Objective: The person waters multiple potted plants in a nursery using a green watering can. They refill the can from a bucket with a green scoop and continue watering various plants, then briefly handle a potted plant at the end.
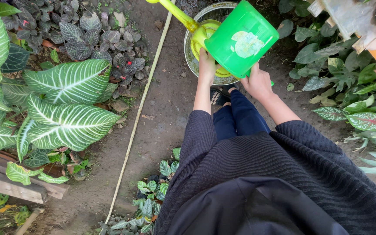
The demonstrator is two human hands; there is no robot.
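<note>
Bare garden soil runs through the middle of the scene, and at its far end a green watering can [240,37] with a yellow spout [175,12] is held tipped over a round metal basin [192,58]. At the can's left side, the left hand [206,65] is closed around the yellow part where the spout joins it, while the right hand [257,82] grips its near right edge, fingers curled under the rim. Both forearms come out of dark ribbed sleeves [196,139], with blue trousers [236,119] between them. Left of the path a thin pale pole [138,115] lies along the ground, and beyond it stand large white-veined leaves [68,102]. Mottled foliage [353,87] crowds the right side, under a pale wooden pallet [357,26] in the far right corner
</note>
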